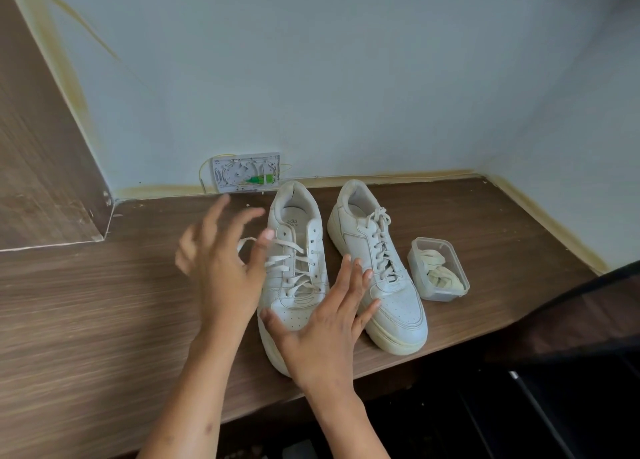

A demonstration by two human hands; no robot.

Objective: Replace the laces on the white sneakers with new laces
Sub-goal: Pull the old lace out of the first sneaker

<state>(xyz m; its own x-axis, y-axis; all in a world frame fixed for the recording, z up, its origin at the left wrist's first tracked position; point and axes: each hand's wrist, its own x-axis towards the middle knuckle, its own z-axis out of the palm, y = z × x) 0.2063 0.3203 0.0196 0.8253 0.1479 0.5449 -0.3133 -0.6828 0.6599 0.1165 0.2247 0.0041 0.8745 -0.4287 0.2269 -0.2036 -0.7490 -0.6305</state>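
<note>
Two white sneakers stand side by side on a wooden desk, toes towards me. The left sneaker has its lace loosened, and the top eyelets are bare. The right sneaker is fully laced. My left hand hovers at the left sneaker's side with fingers spread, blurred; a loop of lace lies by its fingers, and I cannot tell whether it touches. My right hand lies over the left sneaker's toe, fingers straight and spread. A clear plastic tub holds folded cream laces.
A small wall box with thin yellow cable and a green connector sits at the desk's back edge. A wooden panel rises at the left. Walls close the back and right side. A dark object overlaps the desk's front right corner.
</note>
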